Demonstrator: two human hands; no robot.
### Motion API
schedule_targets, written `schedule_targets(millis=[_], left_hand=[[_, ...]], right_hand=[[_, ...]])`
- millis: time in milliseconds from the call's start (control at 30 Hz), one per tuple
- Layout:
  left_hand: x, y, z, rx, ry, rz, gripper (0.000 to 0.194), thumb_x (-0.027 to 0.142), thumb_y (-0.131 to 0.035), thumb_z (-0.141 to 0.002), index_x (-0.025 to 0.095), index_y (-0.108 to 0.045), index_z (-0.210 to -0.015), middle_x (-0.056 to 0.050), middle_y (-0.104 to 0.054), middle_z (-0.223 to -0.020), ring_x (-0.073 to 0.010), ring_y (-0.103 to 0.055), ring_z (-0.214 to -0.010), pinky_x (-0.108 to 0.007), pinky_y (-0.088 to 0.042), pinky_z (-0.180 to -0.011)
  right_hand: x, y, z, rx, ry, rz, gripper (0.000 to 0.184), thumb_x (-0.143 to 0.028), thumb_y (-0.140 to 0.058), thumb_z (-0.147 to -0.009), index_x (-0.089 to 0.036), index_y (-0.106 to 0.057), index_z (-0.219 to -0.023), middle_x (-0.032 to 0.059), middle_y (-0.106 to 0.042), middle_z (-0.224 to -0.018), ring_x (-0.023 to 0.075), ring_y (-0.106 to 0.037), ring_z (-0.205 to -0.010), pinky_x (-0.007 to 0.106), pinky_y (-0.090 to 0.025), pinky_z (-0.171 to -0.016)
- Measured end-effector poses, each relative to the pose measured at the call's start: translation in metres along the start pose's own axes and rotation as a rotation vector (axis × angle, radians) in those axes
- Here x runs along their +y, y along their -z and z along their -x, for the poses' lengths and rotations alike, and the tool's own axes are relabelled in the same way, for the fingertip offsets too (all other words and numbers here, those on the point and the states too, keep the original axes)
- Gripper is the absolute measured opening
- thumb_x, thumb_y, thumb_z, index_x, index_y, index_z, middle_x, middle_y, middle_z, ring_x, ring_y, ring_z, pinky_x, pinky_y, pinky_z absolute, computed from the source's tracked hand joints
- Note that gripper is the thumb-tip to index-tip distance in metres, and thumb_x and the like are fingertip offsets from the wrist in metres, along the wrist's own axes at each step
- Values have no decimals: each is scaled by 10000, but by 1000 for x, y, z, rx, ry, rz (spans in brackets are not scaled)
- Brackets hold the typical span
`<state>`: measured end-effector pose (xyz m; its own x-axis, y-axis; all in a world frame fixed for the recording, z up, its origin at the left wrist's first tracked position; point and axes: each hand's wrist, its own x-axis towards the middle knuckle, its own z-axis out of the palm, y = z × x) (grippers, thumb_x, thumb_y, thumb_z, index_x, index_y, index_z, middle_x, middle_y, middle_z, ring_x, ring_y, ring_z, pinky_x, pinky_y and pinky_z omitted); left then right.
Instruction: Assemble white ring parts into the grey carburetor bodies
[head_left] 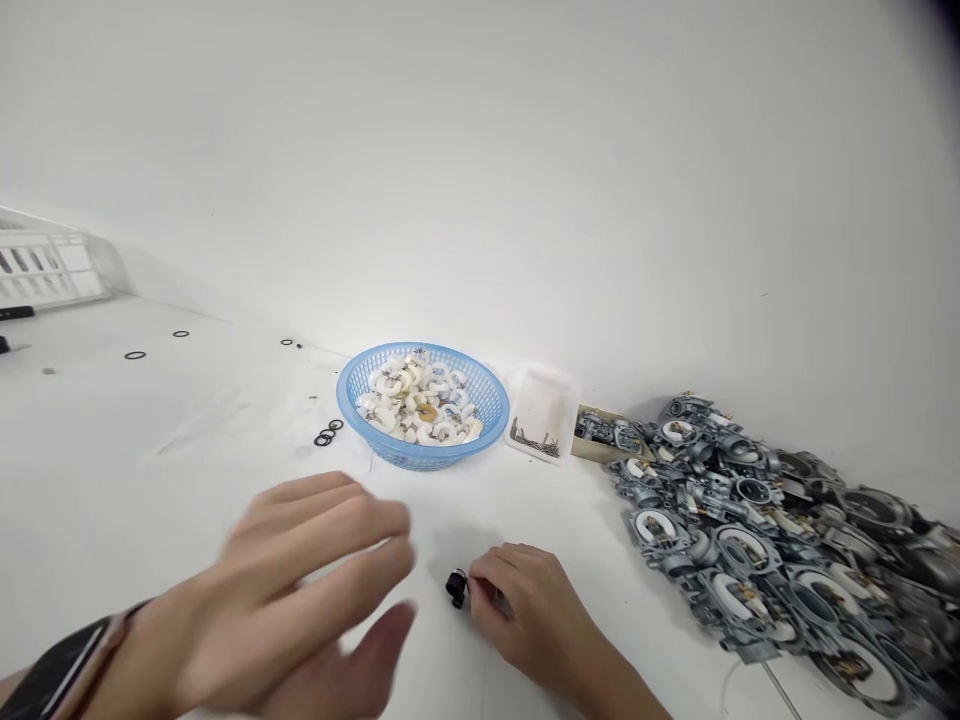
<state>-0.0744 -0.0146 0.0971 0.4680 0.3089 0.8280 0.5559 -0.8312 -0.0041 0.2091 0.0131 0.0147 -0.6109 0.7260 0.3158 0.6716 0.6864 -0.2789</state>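
Observation:
My left hand [315,590] is raised over the table at the left, slightly blurred. Its fingers are bent and the thumb stands apart, with nothing visible between them. Lower down, my right hand [525,610] rests on the table with thumb and forefinger pinched at the edge of a small black round part [455,584]; its exact kind is too small to tell. Beyond both hands stands a blue plastic basket [424,462] full of white C-shaped floats with metal hinges. Several black O-rings [328,434] lie left of the basket.
A white tray [538,390] with thin metal pins stands right of the basket, beside a cardboard box [592,448] holding metal parts. Carburetor bodies [739,545] are heaped along the right. More rubber rings [135,355] and a white plastic crate [64,265] are at far left, before a wall.

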Motion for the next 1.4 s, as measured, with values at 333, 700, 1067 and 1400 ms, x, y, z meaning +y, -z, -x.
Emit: schedule_targets(millis=[333, 700, 1067, 1400], left_hand=[[-1, -86, 27, -610, 144, -17, 253, 436, -676, -900, 206, -601, -827, 16, -592, -746, -185, -561, -565, -348, -390, -535], [8, -81, 38, -757, 251, 151, 328, 449, -702, -914, 217, -540, -749, 51, -600, -757, -157, -611, -635, -333, -415, -591], [6, -82, 42, -708, 237, 201, 218, 275, -661, -876, 228, -465, -792, 61, -572, -746, -151, -573, -605, -330, -397, -552], [4, -79, 41, -682, 14, 134, 109, 266, -619, -910, 220, -527, -876, 49, -576, -765, -154, -524, -587, -343, -426, -549]], right_hand=[[-5, 3, 0, -59, -30, -91, 189, -154, -499, -938, -202, -584, -776, -9, -616, -646, 130, -516, -563, 248, -311, -576], [-24, 1, 0, -11, 35, -175, 237, -120, -479, -950, -196, -585, -751, -25, -567, -619, 112, -498, -551, 249, -351, -565], [-22, -4, 2, -77, 62, -177, 269, -111, -536, -926, -206, -456, -687, -36, -560, -622, 111, -538, -578, 261, -366, -568], [-26, -1, 1, -92, 8, -169, 218, -149, -664, -837, -201, -495, -709, -45, -566, -640, 106, -518, -575, 264, -359, -563]])
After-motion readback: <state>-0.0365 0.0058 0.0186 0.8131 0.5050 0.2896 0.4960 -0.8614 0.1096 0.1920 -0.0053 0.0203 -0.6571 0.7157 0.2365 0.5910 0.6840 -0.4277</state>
